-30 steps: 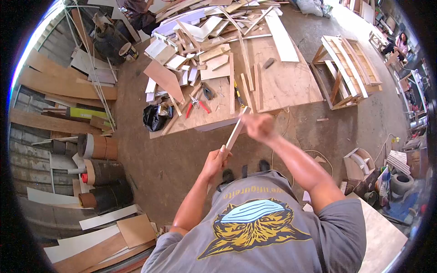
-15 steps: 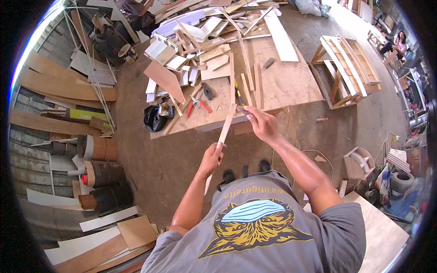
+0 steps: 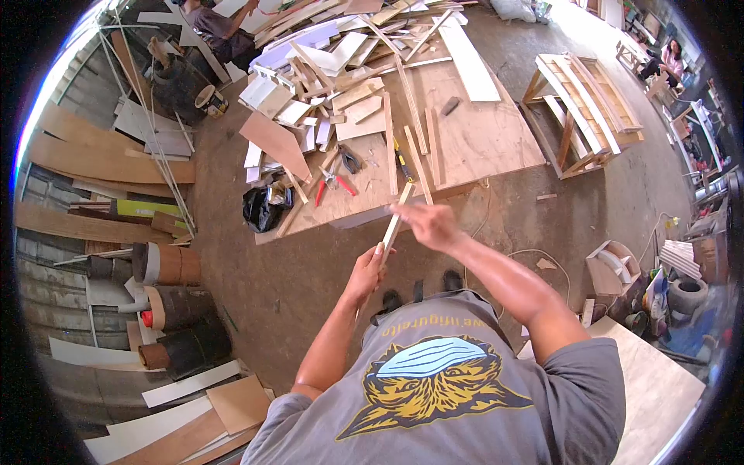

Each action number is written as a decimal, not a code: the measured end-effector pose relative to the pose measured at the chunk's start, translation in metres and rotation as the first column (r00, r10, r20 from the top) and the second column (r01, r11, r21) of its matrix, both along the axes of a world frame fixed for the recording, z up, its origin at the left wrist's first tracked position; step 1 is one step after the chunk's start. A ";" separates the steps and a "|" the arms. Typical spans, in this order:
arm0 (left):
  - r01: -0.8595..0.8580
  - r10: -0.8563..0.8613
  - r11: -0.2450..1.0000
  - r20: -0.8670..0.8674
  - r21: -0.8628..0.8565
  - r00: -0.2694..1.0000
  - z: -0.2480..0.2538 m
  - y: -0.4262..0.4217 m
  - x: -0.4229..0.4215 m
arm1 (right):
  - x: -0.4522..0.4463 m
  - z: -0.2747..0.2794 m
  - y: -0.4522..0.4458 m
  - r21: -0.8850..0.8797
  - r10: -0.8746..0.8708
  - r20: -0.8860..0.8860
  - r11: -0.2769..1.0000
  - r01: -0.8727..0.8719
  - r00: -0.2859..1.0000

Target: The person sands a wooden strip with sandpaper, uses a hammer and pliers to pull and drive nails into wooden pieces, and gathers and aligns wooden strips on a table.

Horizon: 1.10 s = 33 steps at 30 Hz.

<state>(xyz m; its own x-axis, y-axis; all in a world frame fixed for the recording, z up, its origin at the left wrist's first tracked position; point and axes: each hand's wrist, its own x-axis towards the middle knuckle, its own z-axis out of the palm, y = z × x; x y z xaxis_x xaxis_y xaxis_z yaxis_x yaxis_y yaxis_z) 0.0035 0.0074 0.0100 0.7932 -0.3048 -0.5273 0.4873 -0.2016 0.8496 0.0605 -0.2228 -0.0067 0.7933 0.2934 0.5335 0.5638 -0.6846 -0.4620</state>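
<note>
My left hand is wrapped round a thin pale wooden strip, which slants up and away from me in front of the table. At the strip's upper part is my right hand, its fingers bent and closed, partly blurred. Whatever lies between those fingers is too small or hidden to make out. Beyond my hands, the wooden table bears red-handled pliers, dark-handled pliers, a yellow and black tool and several long wood strips.
Scrap wood is heaped on the table, with a black bag at its left corner. A wooden frame stands right. Rolls line the left wall. One person is at the far left, another at the far right.
My right hand has moved from beside the strip's top back onto its upper part, and its fingers have turned. The view has shifted slightly.
</note>
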 end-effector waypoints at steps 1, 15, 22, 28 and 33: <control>-0.001 0.001 1.000 -0.009 -0.001 1.000 0.000 0.001 0.000 | -0.005 0.003 -0.001 -0.109 0.070 -0.022 0.991 -0.072 0.997; -0.062 0.064 0.992 0.018 -0.112 0.998 -0.001 -0.004 0.003 | -0.008 0.006 0.009 0.008 0.038 -0.028 0.999 -0.038 0.999; 0.026 -0.026 0.995 -0.004 -0.094 1.000 -0.010 0.001 0.016 | -0.002 0.003 -0.002 -0.037 -0.037 0.015 0.999 0.037 0.999; 0.055 -0.055 0.995 -0.006 -0.087 0.998 -0.021 0.003 0.017 | -0.001 0.002 0.011 0.075 0.035 -0.003 0.997 -0.035 0.999; 0.083 -0.093 0.989 -0.076 -0.124 0.993 -0.016 0.008 0.014 | 0.025 -0.010 -0.008 0.278 -0.235 0.011 0.934 0.223 0.972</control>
